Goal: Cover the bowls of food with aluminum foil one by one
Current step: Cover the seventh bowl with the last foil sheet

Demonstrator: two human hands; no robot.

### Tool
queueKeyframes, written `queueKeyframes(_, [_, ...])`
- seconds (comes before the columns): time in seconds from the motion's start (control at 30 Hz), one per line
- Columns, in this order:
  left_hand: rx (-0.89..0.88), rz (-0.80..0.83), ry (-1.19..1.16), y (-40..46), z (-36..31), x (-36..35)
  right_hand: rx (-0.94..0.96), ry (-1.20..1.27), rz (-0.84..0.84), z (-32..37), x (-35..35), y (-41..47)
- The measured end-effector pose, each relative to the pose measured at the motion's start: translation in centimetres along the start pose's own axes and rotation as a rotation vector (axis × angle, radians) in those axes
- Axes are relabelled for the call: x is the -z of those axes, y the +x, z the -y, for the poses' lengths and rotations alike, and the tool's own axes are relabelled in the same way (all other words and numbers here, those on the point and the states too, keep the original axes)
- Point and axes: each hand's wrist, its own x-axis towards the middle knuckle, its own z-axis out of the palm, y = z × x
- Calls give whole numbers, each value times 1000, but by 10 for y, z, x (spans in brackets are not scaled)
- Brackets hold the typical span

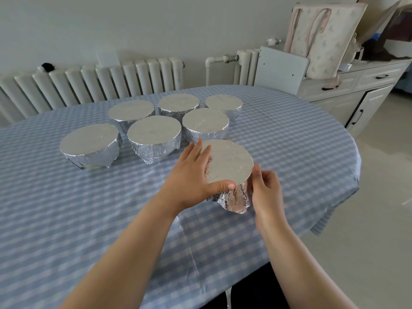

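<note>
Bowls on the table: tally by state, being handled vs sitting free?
Foil-covered bowl under the hands: 1
Foil-covered bowls sitting free: 6
Uncovered bowls: 0
Total: 7

Both forearms are bare from the lower edge of the view up to the wrists, with no sleeve, cuff or glove on either. The left hand (191,175) wears no ring, watch or bracelet, and its thumbnail, at about 3 o'clock from the palm, is short and unpainted. The right hand (265,190) is likewise unadorned, and dark clothing on the person's lap shows at 6 o'clock between the two arms.
</note>
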Motion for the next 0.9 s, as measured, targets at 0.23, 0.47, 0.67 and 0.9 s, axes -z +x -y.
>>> queueKeyframes(0.23, [30, -33, -48, -2, 0, 0, -4, 10, -28, 4, -6, 3])
queueKeyframes(0.47, [39, -43, -52, -1, -4, -2, -80, 105, -20, 7, -6, 5])
queueKeyframes(0.67, [42, -54, -55, -1, -4, -3, -111, 163, -20, 7, -5, 6])
queueKeyframes(0.9, [43, -46, -59, -1, -5, -3, -85, 26, -18, 5, -4, 12])
